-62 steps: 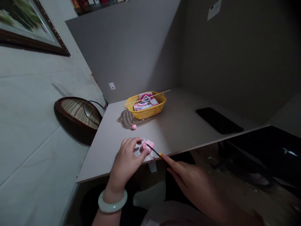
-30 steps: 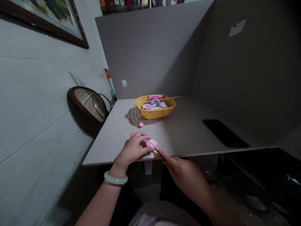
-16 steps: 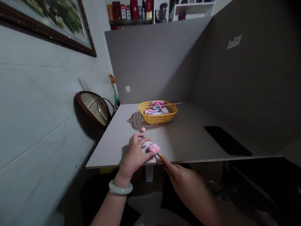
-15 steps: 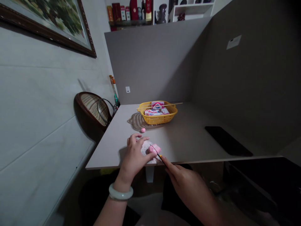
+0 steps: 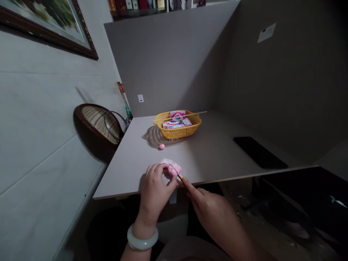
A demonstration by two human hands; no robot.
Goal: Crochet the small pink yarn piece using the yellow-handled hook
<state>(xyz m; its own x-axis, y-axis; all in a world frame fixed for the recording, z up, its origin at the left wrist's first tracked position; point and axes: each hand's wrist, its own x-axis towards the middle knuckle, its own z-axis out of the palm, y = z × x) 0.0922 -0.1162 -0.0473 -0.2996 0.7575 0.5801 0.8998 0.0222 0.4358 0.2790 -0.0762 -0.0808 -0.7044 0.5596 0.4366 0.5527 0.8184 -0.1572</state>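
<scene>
My left hand (image 5: 156, 188) is curled at the front of the table, its fingertips against a soft pink lump, probably clay (image 5: 174, 170). A crumpled whitish sheet (image 5: 166, 161) lies under and behind the lump. My right hand (image 5: 212, 214) pinches a thin black tool with a yellow collar (image 5: 176, 171), whose tip touches the lump. A pale green bangle (image 5: 143, 237) circles my left wrist. Farther back, a small pink ball (image 5: 161, 146) rests on the tabletop (image 5: 130, 170), out of reach of my fingers' current position.
A yellow plastic basket (image 5: 178, 130) holds pink-and-white boxes, with a long wooden skewer (image 5: 181, 116) across it. A lace-patterned mat (image 5: 153, 137) lies beside it. A black phone (image 5: 259, 152) lies at right. Grey partitions and a tiled wall bound the table.
The whole view has shifted and tilted with my head. My left hand has curled closer around the pink lump, while the tool stays at the lump.
</scene>
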